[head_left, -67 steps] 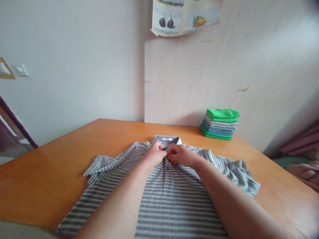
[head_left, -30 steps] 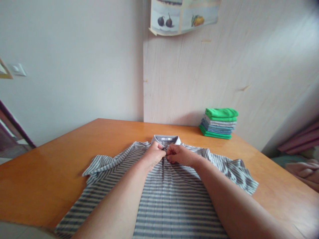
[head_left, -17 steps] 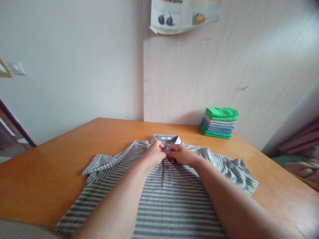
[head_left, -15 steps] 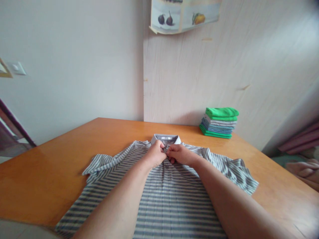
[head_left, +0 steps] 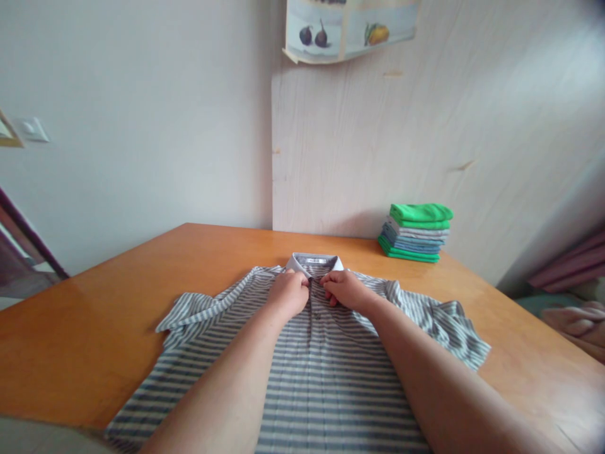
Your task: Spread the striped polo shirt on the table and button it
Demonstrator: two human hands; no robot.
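A grey-and-white striped polo shirt [head_left: 331, 372] lies spread face up, its pale collar [head_left: 293, 261] pointing away from me and a label showing inside the neck. At the left side of the neck opening, my left hand [head_left: 289, 292] is closed on the shirt just below the collar. My right hand [head_left: 347, 290] pinches the fabric on the opposite side of the opening. A narrow gap with the dark placket edge separates the two hands. The fingertips are partly hidden.
The shirt rests on an orange-brown wooden table [head_left: 94, 315]. Toward the back right stands a stack of folded clothes [head_left: 416, 233], green, white and blue. Behind the table is a pale wall [head_left: 189, 113] with a fruit poster [head_left: 350, 31].
My hands, which met at the top of the placket, have moved apart, the left going left and the right going slightly right. The shirt has stayed in place.
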